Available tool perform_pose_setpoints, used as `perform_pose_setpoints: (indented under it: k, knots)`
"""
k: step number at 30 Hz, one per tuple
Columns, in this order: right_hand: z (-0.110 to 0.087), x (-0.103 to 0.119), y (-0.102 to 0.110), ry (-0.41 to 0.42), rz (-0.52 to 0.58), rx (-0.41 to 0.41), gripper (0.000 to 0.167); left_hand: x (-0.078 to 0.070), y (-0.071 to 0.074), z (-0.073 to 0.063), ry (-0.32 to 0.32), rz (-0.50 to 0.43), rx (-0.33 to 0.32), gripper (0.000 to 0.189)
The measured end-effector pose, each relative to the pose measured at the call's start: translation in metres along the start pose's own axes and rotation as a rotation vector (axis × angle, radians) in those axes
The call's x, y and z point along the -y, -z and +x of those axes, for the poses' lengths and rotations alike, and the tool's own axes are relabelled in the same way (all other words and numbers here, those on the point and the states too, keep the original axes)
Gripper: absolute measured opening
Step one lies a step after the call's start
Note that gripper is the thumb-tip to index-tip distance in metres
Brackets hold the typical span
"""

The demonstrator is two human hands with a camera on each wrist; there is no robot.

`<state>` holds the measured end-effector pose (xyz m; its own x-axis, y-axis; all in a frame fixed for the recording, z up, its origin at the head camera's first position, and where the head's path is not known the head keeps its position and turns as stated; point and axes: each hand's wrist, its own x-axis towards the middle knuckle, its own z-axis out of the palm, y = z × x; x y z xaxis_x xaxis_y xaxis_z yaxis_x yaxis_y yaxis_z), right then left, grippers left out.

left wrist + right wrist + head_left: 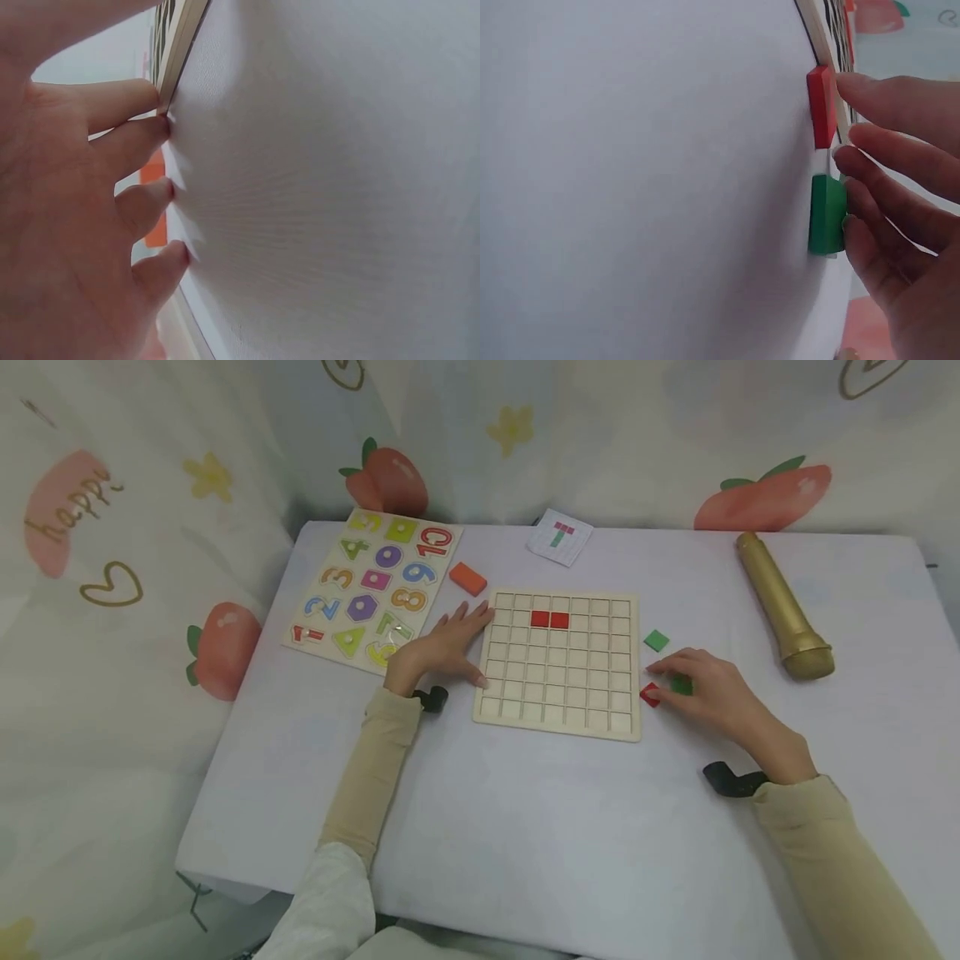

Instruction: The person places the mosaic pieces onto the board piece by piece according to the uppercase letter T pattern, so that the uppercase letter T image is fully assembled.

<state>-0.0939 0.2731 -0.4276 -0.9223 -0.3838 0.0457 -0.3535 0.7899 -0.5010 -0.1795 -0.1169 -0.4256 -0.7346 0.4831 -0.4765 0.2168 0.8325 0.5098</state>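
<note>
Beneath the left hand (442,645): white-covered table (525,818)
Beyond it: fruit-printed cloth (600,452)
Board (557,677): pale grid, touching its spread fingers
Red tile (823,109): flat, square, by the loosely opened right hand (712,693)

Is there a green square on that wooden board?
No, the wooden board holds only two red squares, while the green squares lie on the table to its right.

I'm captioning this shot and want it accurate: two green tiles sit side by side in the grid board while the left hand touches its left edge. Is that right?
Not quite: the two tiles side by side in the grid board are red, as the head view shows. The left hand does touch its left edge.
</note>
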Motion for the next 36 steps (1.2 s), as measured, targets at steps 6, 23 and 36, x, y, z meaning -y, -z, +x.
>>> perform_pose_setpoints:
  k: [6,23,36]
  knots:
    - [-0.01,-0.003,-0.004,-0.055,0.055,0.049,0.033,0.0,-0.002,-0.002,0.0,-0.005,-0.005,0.12]
    - [-0.014,-0.005,-0.01,-0.1,0.075,0.063,0.037,0.003,-0.004,-0.001,-0.001,-0.008,-0.015,0.119]
    - [-0.017,-0.005,-0.004,-0.034,0.043,-0.061,0.025,0.0,-0.002,-0.002,-0.004,-0.002,-0.012,0.119]
